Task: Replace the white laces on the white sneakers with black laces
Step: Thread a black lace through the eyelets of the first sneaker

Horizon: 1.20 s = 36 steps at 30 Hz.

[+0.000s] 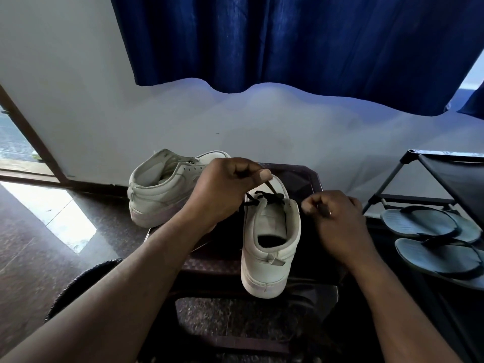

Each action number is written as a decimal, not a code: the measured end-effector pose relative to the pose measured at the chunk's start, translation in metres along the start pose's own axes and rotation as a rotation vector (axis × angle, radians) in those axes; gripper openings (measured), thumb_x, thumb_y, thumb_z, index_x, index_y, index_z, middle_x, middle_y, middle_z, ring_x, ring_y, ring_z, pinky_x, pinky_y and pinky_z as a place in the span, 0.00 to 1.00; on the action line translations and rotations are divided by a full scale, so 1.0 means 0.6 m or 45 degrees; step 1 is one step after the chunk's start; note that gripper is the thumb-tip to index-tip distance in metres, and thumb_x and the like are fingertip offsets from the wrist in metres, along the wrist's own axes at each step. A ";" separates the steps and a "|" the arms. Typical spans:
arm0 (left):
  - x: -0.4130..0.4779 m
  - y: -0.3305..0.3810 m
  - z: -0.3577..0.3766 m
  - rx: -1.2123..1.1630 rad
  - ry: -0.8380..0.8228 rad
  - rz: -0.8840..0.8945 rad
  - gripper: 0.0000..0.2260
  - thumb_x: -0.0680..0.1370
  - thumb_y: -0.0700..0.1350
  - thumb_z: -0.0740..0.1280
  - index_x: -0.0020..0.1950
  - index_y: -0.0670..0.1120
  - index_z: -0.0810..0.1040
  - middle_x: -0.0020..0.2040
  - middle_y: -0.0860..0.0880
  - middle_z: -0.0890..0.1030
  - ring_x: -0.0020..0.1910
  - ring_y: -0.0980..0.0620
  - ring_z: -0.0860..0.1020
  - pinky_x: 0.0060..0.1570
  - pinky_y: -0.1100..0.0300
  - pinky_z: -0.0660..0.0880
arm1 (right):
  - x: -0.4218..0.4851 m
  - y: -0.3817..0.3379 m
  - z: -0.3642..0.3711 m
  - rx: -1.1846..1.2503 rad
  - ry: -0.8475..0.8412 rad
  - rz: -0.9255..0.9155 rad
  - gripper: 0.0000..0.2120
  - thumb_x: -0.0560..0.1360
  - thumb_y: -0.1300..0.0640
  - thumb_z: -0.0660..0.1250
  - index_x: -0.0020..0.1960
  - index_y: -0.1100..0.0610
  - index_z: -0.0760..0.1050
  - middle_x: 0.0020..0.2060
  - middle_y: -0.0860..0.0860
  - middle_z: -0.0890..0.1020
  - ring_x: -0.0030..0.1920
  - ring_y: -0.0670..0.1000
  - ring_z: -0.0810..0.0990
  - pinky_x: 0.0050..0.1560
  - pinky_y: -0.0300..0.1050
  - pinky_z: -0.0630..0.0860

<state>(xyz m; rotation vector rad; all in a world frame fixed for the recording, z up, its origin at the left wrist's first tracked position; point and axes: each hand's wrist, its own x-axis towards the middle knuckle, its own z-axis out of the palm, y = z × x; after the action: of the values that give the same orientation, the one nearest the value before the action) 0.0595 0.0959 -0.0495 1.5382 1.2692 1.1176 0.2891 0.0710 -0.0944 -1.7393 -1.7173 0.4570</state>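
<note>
We see the left hand [225,187] with its fingers curled in and the thumb and forefinger pinching one end of the black lace [264,199] just above the near sneaker [269,244], which stands heel towards us on the dark table [309,176]. The right hand [337,216] is beside the shoe's collar, fingers folded tight round a thin dark strand that looks like the lace's other end. The second sneaker [162,187] sits behind the left hand with bare eyelets.
</note>
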 end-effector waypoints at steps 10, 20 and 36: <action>0.000 0.003 -0.008 -0.202 -0.059 -0.013 0.06 0.79 0.37 0.73 0.55 0.42 0.84 0.42 0.44 0.85 0.38 0.54 0.81 0.40 0.63 0.79 | 0.000 -0.025 0.020 0.513 -0.073 -0.139 0.10 0.80 0.60 0.70 0.44 0.48 0.81 0.48 0.45 0.84 0.53 0.49 0.81 0.57 0.54 0.79; 0.005 -0.011 -0.019 0.344 0.208 0.196 0.09 0.76 0.38 0.76 0.43 0.52 0.82 0.35 0.55 0.83 0.33 0.56 0.82 0.36 0.57 0.80 | 0.002 -0.024 0.022 0.539 -0.065 -0.113 0.08 0.80 0.60 0.70 0.44 0.50 0.82 0.45 0.45 0.84 0.47 0.46 0.82 0.52 0.49 0.80; 0.008 0.003 -0.018 -0.684 -0.154 -0.104 0.12 0.79 0.33 0.70 0.61 0.44 0.78 0.40 0.51 0.79 0.33 0.54 0.73 0.37 0.62 0.71 | 0.009 -0.013 0.021 0.554 -0.087 -0.083 0.07 0.80 0.58 0.71 0.45 0.48 0.83 0.48 0.47 0.85 0.50 0.50 0.83 0.55 0.56 0.81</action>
<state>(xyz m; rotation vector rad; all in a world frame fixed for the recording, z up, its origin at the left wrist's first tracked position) 0.0498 0.1011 -0.0446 1.1194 0.8495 1.1741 0.2755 0.0785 -0.0975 -1.3652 -1.5710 0.8019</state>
